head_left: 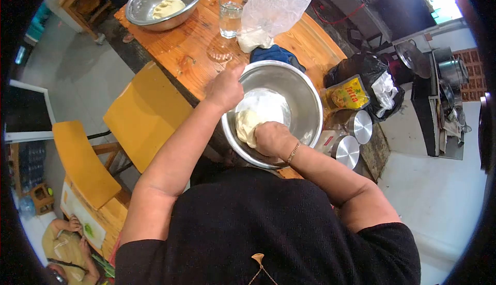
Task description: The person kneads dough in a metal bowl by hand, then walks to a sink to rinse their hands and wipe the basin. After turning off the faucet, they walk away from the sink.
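dough (247, 125) is touching the curled right hand (276, 140), its hold unclear; the left hand (226, 87) is gripping the bowl (304, 99) rim, probably wisely bracing against pressing.

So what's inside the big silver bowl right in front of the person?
Inside the bowl there's a lump of pale dough, with the right hand against it. The bottom under them is covered, so I can't see what's there.
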The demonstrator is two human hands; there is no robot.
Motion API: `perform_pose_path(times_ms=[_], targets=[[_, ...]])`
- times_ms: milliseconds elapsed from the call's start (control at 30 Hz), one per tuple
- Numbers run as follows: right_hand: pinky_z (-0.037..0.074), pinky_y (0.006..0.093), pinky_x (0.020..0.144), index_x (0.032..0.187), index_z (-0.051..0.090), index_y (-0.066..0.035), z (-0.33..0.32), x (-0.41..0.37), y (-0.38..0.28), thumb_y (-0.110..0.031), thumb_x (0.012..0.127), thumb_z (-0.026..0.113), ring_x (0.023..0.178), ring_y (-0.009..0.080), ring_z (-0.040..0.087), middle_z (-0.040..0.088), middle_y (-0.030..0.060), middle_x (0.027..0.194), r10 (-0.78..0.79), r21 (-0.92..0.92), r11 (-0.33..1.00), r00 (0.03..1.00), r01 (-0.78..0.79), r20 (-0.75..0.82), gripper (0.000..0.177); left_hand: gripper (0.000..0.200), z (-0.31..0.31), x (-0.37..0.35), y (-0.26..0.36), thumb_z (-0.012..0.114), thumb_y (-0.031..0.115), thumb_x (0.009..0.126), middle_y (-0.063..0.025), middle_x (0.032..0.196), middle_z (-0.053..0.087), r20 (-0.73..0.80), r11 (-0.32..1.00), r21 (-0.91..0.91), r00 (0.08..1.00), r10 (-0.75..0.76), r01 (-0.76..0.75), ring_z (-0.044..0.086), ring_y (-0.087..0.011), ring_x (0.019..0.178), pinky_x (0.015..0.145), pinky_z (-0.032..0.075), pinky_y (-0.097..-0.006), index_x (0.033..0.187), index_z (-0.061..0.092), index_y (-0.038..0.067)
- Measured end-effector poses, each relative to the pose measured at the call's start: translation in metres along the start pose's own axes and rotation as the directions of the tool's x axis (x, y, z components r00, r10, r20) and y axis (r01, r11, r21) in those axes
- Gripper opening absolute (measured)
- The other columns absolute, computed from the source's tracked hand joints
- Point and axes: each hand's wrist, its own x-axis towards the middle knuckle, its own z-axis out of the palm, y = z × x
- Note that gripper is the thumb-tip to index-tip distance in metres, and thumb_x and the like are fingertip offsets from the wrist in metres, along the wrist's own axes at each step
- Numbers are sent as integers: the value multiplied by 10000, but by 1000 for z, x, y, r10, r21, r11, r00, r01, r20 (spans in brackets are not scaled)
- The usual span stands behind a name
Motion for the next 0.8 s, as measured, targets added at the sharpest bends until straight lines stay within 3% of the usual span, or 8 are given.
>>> perform_pose_path(times_ms=[167,400,467,533,700,767,800], targets=[[506,422,789,829,699,-46,10,21,16,-114,725,546,873,360,638,659,205,870,107,165,982,991,-92,-84,197,487,0,-3,-3,462,51,757,-214,1038,624,-35,997,-18,997,75,-76,594,-379,973,837,457,-480,1237,516,106],[499,413,816,891,698,-48,2,43,32,-120,707,595,920,360,630,654,212,939,177,246,960,971,-134,-161,222,491,-1,0,-5,470,11,735,-247,964,619,-75,974,-87,976,203,-209,598,-412,890,778,470,-491,1215,517,104],[496,409,825,896,699,-54,4,51,40,-107,690,612,928,359,626,650,214,957,190,319,941,958,-115,-216,230,483,-4,-1,-3,473,22,741,-251,934,620,-26,986,-74,989,147,-148,593,-422,883,776,466,-498,1212,517,120],[493,406,831,898,699,-53,-3,57,43,-99,682,617,933,358,625,646,219,966,211,349,927,961,-138,-179,236,483,-3,-1,-5,478,24,742,-252,924,621,-48,982,-82,985,165,-169,592,-424,879,775,465,-499,1213,515,125],[482,408,836,876,689,-20,4,75,59,-79,670,602,938,363,622,648,226,949,347,532,834,888,-146,-301,232,477,-8,-5,3,488,32,747,-254,908,625,-68,976,-97,980,189,-195,595,-423,877,779,466,-498,1212,523,128],[478,409,824,896,679,-9,8,79,66,-85,678,578,928,379,620,645,243,931,432,668,734,842,-120,-324,252,495,-12,-4,7,505,1,742,-279,1030,598,26,998,-16,998,65,-64,596,-414,934,832,480,-431,1237,510,14],[478,409,824,896,679,-9,8,77,63,-85,678,578,928,379,620,645,243,931,432,668,735,840,-117,-329,252,495,-11,-4,8,505,1,742,-279,1030,598,23,998,-14,997,68,-68,596,-414,934,832,480,-431,1237,510,14]])
